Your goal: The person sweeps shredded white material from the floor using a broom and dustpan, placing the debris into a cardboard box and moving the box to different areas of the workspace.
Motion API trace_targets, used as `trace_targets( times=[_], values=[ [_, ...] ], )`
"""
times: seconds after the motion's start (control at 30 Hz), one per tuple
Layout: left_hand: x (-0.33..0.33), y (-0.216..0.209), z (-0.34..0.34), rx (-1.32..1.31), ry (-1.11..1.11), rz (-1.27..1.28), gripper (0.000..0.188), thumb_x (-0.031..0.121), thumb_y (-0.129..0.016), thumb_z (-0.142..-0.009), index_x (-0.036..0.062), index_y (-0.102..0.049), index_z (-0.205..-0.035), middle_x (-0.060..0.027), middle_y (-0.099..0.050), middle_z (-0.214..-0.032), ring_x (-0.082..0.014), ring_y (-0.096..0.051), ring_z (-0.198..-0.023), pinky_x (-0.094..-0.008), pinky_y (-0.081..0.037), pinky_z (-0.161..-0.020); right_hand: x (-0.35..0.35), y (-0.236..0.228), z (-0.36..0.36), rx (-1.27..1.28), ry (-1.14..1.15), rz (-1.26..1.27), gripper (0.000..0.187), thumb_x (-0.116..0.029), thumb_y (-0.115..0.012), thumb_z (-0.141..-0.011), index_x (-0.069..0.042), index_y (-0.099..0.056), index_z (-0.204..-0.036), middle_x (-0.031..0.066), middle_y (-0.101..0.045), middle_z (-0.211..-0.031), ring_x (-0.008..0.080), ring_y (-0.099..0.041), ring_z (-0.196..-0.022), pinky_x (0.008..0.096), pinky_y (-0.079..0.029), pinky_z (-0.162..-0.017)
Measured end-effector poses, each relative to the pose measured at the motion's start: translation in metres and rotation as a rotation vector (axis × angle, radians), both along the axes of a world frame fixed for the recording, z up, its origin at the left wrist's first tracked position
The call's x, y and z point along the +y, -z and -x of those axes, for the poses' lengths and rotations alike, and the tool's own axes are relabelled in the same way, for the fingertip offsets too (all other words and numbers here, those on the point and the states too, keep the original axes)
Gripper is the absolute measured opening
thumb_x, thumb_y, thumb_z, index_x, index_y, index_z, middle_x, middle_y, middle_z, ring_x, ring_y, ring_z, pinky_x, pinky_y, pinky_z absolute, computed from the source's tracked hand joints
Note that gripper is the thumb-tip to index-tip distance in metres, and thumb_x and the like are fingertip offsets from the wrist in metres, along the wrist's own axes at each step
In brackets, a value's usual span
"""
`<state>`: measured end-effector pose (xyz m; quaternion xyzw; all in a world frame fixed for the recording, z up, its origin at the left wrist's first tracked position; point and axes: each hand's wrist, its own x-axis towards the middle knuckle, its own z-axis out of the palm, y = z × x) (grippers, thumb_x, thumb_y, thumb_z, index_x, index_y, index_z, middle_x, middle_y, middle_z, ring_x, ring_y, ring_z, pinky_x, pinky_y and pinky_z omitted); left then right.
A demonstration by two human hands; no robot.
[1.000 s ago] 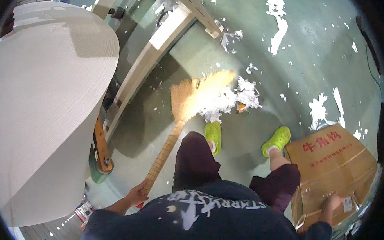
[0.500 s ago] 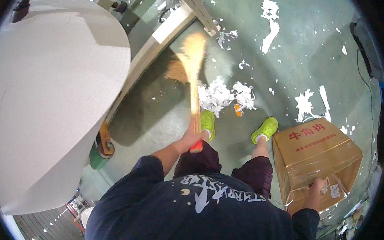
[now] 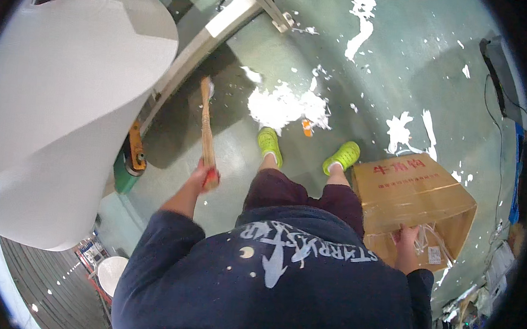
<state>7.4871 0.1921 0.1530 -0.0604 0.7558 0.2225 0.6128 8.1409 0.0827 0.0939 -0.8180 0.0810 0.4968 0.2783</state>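
My left hand [image 3: 202,176] is closed round the red-ended handle of a hand broom [image 3: 207,122]. The broom's bristle end points away from me, over the floor left of a heap of white paper scraps [image 3: 278,107]. An orange piece [image 3: 307,128] lies at the near edge of that heap. On my right, my right hand [image 3: 409,235] grips the near edge of a brown cardboard box [image 3: 415,192], which lies with its open side toward me. Part of that hand's fingers is hidden at the box's edge. Inside the box are some clear plastic and a white label.
A huge white paper roll [image 3: 68,104] fills the left side, beside a machine frame [image 3: 198,52] and an orange and green wheeled piece [image 3: 132,159]. More torn paper [image 3: 361,26] is scattered over the green floor. A dark cable [image 3: 499,137] runs along the right.
My left hand has swung the broom leftward, away from the paper heap. Some scraps lie farther forward than before. My right hand stays on the box, and the whole view has shifted slightly.
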Motion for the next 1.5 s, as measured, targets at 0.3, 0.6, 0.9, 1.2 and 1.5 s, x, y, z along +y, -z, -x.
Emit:
trace_targets(
  times=[0.3,0.6,0.9,1.2,1.5],
  values=[
    [0.072,0.059,-0.325,-0.462,-0.334,-0.035,0.015,0.012,-0.048,-0.076,0.0093,-0.038,-0.087,-0.0082,-0.047,-0.075,-0.0224,-0.05,-0.066,-0.0374,-0.044,-0.056,0.023,-0.005,0.027,-0.248,-0.031,-0.098,0.058,-0.006,-0.053,-0.07,-0.012,-0.021,-0.118,0.01,-0.039,-0.111,0.0235,-0.046,-0.093,0.0361,-0.042,-0.07],
    [0.098,-0.079,-0.32,-0.55,0.208,-0.187,0.064,0.015,-0.046,-0.076,0.0285,-0.009,-0.126,-0.0119,-0.048,-0.083,-0.021,-0.051,-0.062,-0.034,-0.044,-0.047,0.023,0.023,-0.005,-0.324,-0.078,-0.225,0.059,-0.001,-0.051,-0.068,-0.002,-0.023,-0.12,0.0141,-0.041,-0.112,0.0252,-0.043,-0.1,0.0328,-0.035,-0.083],
    [0.095,-0.078,-0.34,-0.285,0.093,-0.063,0.047,0.015,-0.047,-0.076,0.0219,-0.024,-0.116,-0.0117,-0.049,-0.083,-0.0242,-0.052,-0.061,-0.0376,-0.045,-0.053,0.013,0.012,-0.029,-0.466,-0.327,-0.047,0.058,-0.007,-0.054,-0.067,0.002,-0.025,-0.116,0.02,-0.046,-0.105,0.0292,-0.046,-0.097,0.0329,-0.036,-0.082],
    [0.163,-0.056,-0.446,-0.625,0.19,-0.118,0.061,0.013,-0.047,-0.076,0.0348,-0.013,-0.122,-0.0101,-0.048,-0.079,-0.0234,-0.051,-0.058,-0.0375,-0.043,-0.045,-0.001,-0.008,-0.03,-0.475,-0.333,-0.063,0.064,-0.011,-0.056,-0.067,0.002,-0.021,-0.119,0.0237,-0.046,-0.106,0.0349,-0.046,-0.097,0.0361,-0.036,-0.081],
    [0.242,-0.103,-0.356,-0.531,0.523,-0.334,0.066,0.009,-0.045,-0.076,0.0301,-0.008,-0.127,-0.0107,-0.048,-0.069,-0.0223,-0.052,-0.054,-0.0352,-0.045,-0.044,0.091,-0.087,-0.062,-0.378,-1.131,0.216,0.028,-0.025,-0.05,-0.072,0.0,-0.056,-0.085,0.0204,-0.056,-0.08,0.034,-0.053,-0.079,0.039,-0.042,-0.071]
  ],
)
